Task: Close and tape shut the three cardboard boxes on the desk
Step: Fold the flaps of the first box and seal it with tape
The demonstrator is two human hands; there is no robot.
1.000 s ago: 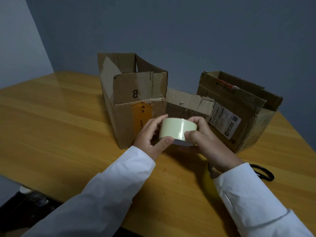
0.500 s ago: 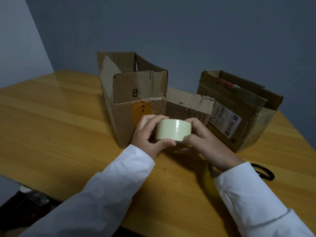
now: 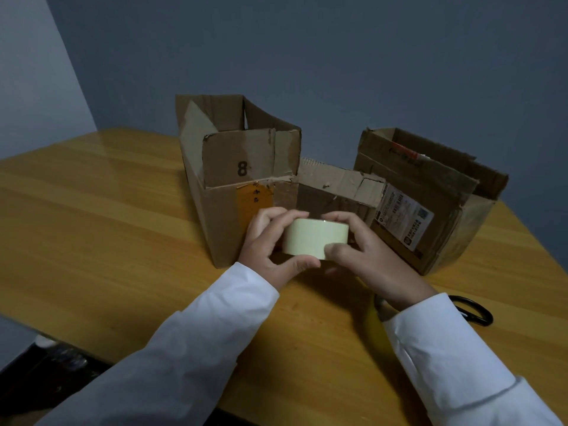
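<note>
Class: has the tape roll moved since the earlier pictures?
Yes. The tape roll has tipped flatter, its open core now hidden, staying below the box marked 8.

We see a wooden desk (image 3: pixel 92 216) carrying 3 open cardboard boxes (image 3: pixel 233 186) in a row, with black-handled scissors (image 3: pixel 473 312) lying nearer us.

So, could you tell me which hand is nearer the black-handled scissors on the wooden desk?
Right. The right hand is nearer the black-handled scissors, which lie beside its wrist; the left hand is farther left.
</note>
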